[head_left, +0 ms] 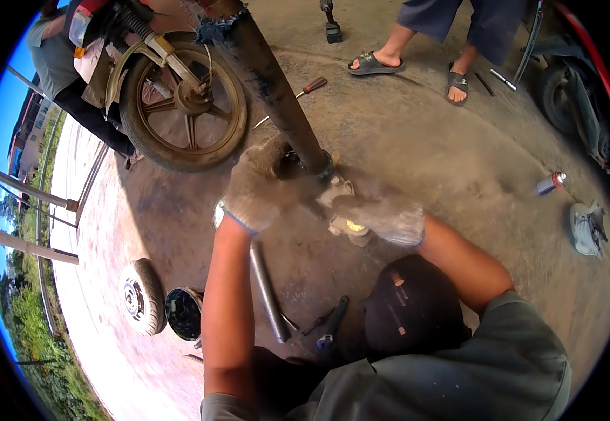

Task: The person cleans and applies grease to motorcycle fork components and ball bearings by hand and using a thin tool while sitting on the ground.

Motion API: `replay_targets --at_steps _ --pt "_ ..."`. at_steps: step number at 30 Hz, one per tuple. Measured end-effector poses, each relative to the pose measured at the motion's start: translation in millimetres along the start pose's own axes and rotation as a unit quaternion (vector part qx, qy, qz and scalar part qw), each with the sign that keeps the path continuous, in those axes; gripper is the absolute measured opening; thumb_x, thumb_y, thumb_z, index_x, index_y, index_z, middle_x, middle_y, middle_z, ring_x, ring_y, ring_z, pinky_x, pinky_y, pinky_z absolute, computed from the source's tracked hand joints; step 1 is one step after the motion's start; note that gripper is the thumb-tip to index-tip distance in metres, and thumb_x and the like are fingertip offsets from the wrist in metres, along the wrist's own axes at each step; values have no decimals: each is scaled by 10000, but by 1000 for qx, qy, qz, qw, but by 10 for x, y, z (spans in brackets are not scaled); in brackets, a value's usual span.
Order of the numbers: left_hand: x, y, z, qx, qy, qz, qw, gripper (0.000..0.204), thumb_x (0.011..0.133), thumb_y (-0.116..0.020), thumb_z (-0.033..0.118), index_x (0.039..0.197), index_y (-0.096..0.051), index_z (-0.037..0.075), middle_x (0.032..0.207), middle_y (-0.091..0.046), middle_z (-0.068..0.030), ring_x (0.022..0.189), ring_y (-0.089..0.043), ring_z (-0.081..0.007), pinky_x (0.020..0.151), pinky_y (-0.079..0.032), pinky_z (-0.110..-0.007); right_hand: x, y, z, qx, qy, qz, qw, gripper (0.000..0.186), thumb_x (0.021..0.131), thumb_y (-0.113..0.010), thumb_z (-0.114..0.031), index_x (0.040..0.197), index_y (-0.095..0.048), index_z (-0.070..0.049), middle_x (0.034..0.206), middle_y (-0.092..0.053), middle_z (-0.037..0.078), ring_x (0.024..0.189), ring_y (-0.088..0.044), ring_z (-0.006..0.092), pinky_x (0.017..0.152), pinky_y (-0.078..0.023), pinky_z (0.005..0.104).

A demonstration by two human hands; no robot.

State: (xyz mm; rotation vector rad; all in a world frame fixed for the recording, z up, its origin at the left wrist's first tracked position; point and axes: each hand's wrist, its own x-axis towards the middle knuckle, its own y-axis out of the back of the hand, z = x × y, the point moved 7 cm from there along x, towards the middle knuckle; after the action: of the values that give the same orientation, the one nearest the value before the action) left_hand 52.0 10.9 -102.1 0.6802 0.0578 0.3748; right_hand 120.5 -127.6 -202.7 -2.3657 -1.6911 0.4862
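Observation:
My left hand, in a grey-white work glove, is at the lower end of a dark upright post. A dark round opening shows between the glove and the post. My right hand, in a matching glove, lies beside a pale metal fitting near the post's foot. Motion smears both gloves, so what their fingers do is not plain. Just under the right hand is a light-coloured part with a yellow patch. Frayed blue cloth wraps the post higher up.
A motorcycle wheel stands at the upper left. Around me lie a screwdriver, a metal tube, an adjustable wrench, a small wheel, a black tub and a spray can. A person in sandals stands ahead.

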Motion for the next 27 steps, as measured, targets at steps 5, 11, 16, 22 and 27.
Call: replay_targets --at_steps 5,11,16,22,27 --pt "80 -10 -431 -55 -42 10 998 442 863 -816 142 1256 -671 0 1105 -739 -50 999 -654 -107 906 -549 -303 0 -22 -59 5 15 -20 1000 554 1029 -628 -140 1519 -413 6 1149 -649 60 908 -645 114 761 -567 287" --pt "66 7 -353 -88 -53 12 995 482 806 -850 158 1223 -677 -10 1077 -739 -42 952 -656 -109 866 -555 -307 -46 -7 -72 -16 3 -13 1000 574 1036 -625 -160 1538 -396 -1 1200 -650 71 947 -638 108 793 -564 281" --pt "33 -40 -115 -3 -9 -14 1000 479 755 -898 188 1150 -708 -6 1008 -739 -33 873 -649 -99 806 -562 -302 -84 -14 -71 -27 -3 14 1000 595 1038 -643 -183 1546 -387 -10 1169 -654 64 918 -635 97 759 -557 265" --pt "76 -22 -442 -135 -50 -20 989 473 805 -875 199 1192 -706 -15 1053 -729 -34 930 -631 -92 846 -550 -295 -115 -78 -120 14 -15 -9 1000 570 1033 -661 -189 1527 -433 -19 1183 -667 63 925 -646 101 749 -551 246" --pt "54 0 -211 -49 -5 -50 998 367 897 -767 78 1242 -685 -18 1090 -723 -45 1003 -639 -103 900 -546 -299 -86 23 -48 -10 -5 30 1000 593 1033 -652 -181 1554 -410 -33 1140 -660 52 855 -640 91 667 -528 242"
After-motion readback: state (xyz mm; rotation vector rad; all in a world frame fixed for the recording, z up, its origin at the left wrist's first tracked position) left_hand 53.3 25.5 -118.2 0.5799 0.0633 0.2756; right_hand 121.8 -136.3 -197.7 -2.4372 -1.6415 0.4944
